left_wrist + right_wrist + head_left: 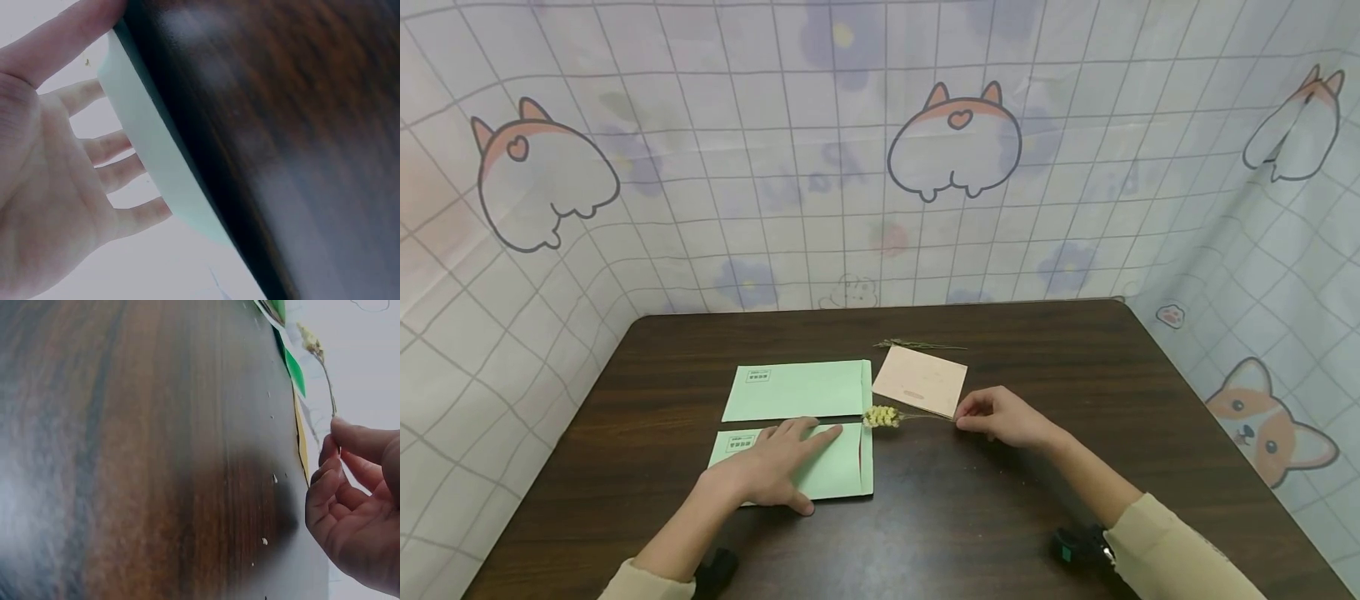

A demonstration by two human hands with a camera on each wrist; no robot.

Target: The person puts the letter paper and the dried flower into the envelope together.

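Note:
My left hand [767,467] lies with spread fingers on the nearer green envelope [829,471]; in the left wrist view the fingers of the hand [56,169] are straight along the envelope's edge [150,137]. Between thumb and fingertips, my right hand [1003,417] pinches the stem of a dried yellow flower sprig [882,417], whose head reaches the right end of that envelope. The right wrist view has the hand [362,494] holding the thin stem, with the flower head [310,342] at its far end.
A second green envelope [797,392] lies behind the nearer one. To its right is a beige card or envelope [921,381], with a thin green sprig [917,344] behind it. Small crumbs dot the dark wooden table [1060,350]. A patterned curtain [850,208] stands behind.

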